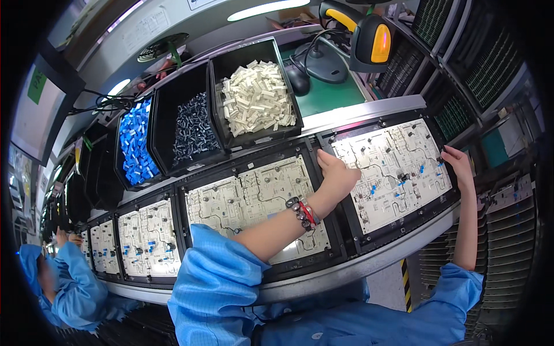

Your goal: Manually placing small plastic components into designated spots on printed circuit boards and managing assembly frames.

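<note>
A white circuit board (pixel 398 190) lies in a black carrier frame (pixel 398 228) at the right end of the line, bearing small blue and dark components. At the frame's left side, my left hand (pixel 339 177) is closed, its fingers curled at the rim and partly hidden. My right hand (pixel 459 163) grips the opposite side, with bent fingers at the upper right rim. Beneath my left forearm lies a second white circuit board (pixel 254 190), partly covered by the arm. A beaded bracelet and a red band circle my left wrist.
Black bins hold white connectors (pixel 257 98), small dark parts (pixel 196 127) and blue components (pixel 136 144). A yellow-and-black scanner (pixel 372 43) stands behind, near a black mouse (pixel 298 79). More boards (pixel 147 239) run leftward toward a person in blue (pixel 75 282). Racks (pixel 502 248) stand at right.
</note>
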`<state>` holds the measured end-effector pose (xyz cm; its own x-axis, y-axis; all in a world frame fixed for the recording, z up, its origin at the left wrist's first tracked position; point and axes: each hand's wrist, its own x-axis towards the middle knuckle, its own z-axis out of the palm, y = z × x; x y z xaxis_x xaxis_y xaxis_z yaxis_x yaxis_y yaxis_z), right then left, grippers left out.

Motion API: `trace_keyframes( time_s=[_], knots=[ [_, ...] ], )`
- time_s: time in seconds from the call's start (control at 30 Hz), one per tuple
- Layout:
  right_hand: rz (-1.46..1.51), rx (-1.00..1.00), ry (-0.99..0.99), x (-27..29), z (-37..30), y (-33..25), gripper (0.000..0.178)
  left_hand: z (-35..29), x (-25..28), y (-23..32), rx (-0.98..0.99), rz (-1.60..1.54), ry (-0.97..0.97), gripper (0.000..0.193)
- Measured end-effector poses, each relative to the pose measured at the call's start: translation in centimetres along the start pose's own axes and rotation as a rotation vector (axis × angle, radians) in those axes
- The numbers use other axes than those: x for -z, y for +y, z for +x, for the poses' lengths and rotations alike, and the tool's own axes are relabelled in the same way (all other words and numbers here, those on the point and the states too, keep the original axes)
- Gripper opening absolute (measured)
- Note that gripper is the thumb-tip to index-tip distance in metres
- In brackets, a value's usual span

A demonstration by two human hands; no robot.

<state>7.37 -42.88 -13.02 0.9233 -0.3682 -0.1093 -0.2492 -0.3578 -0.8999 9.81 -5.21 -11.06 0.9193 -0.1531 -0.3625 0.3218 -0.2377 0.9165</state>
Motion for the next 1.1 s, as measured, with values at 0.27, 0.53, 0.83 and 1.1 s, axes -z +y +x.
trace_keyframes(
  time_s=[0.27, 0.53, 0.83, 1.1],
  knots=[
    [-0.017, -0.029, -0.009, -0.2, -0.3, 0.2, 0.046, -4.9, -1.2, 0.6, -0.445, 0.605, 0.028, 0.101],
    [0.0, -0.021, -0.029, -0.9, -0.7, 0.2, 0.044, -11.7, 0.4, -0.6, -0.862, 0.817, -0.458, 0.064],
    [-0.089, 0.045, -0.022, -1.8, -1.9, -0.6, 0.056, -12.9, 1.6, -0.6, -0.84, 1.143, -0.444, 0.057],
    [-0.46, 0.552, -0.035, -3.1, -6.0, -3.7, 0.049, -11.9, 1.8, -0.8, -0.797, 1.12, -0.445, 0.053]
  ],
)
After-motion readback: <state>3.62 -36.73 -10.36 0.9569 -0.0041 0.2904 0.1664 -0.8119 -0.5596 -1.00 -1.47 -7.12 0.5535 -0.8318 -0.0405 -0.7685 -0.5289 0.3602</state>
